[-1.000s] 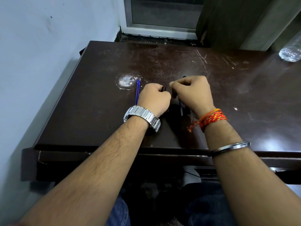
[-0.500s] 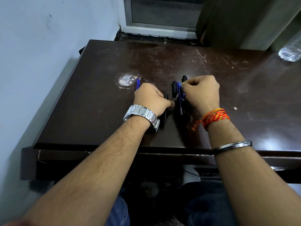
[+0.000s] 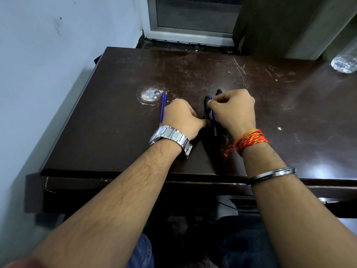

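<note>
- The right hand (image 3: 234,109) pinches the top of a thin blue refill (image 3: 214,124), which lies on the counter (image 3: 289,113) beside a black pen (image 3: 207,107).
- The left hand (image 3: 181,117) is curled; I cannot tell if it holds anything.
- The refill looks light and bendy, so pinch it gently near the middle.

Head-worn camera looks forward and down—close over the table (image 3: 116,122).

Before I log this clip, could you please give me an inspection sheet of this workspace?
Surface: dark wooden desk, scratched, with a worn pale patch.
Job's things: black pen barrel and blue refill between the hands; second blue refill beside the left hand.
Clutter: clear plastic bottle at the far right edge.
Fingers: right hand pinches the refill's far end; left hand curled, thumb against the barrel.
Cables: nothing seen on the desk.
Surroundings: wall left, window behind.
</note>
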A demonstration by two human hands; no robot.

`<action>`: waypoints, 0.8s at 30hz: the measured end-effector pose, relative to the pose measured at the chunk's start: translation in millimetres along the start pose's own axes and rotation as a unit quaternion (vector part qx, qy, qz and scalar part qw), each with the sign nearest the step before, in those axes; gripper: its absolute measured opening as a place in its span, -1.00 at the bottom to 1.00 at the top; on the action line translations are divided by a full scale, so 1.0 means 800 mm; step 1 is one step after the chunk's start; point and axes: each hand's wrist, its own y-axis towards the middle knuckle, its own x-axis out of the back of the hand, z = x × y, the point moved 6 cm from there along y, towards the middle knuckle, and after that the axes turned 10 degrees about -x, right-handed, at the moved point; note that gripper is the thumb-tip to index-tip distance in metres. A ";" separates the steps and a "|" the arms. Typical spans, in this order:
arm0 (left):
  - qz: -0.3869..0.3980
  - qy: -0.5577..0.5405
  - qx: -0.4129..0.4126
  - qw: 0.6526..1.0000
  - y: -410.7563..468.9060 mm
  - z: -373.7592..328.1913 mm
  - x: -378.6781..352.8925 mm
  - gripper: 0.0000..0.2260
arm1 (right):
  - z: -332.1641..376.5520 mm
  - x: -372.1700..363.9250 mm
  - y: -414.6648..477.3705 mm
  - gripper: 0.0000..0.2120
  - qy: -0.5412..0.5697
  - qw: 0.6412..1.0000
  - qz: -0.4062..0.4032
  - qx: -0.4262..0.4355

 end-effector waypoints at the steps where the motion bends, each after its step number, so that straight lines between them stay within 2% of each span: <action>1: 0.001 -0.004 0.002 1.000 0.000 0.000 0.001 -0.75 | 0.001 0.000 -0.001 -0.88 -0.002 1.000 0.000 0.003; 6: -0.036 0.008 0.007 0.999 0.009 0.010 0.020 -0.85 | 0.005 -0.002 -0.004 -0.89 0.009 1.000 -0.002 0.021; 10: -0.076 0.089 0.035 0.993 0.022 0.031 0.048 -0.96 | 0.010 -0.003 -0.007 -0.88 0.004 0.999 0.002 0.033; 15: -0.058 0.139 0.054 0.987 0.030 0.047 0.058 -0.86 | 0.006 0.006 -0.003 -0.89 0.006 1.000 -0.001 0.001; 21: -0.055 0.149 0.059 0.986 0.029 0.046 0.057 -0.82 | 0.009 -0.005 -0.009 -0.78 -0.146 0.987 0.067 0.010; 24: -0.058 0.146 0.058 0.986 0.029 0.045 0.060 -0.82 | 0.009 -0.005 -0.010 -0.76 -0.162 0.984 0.071 0.000</action>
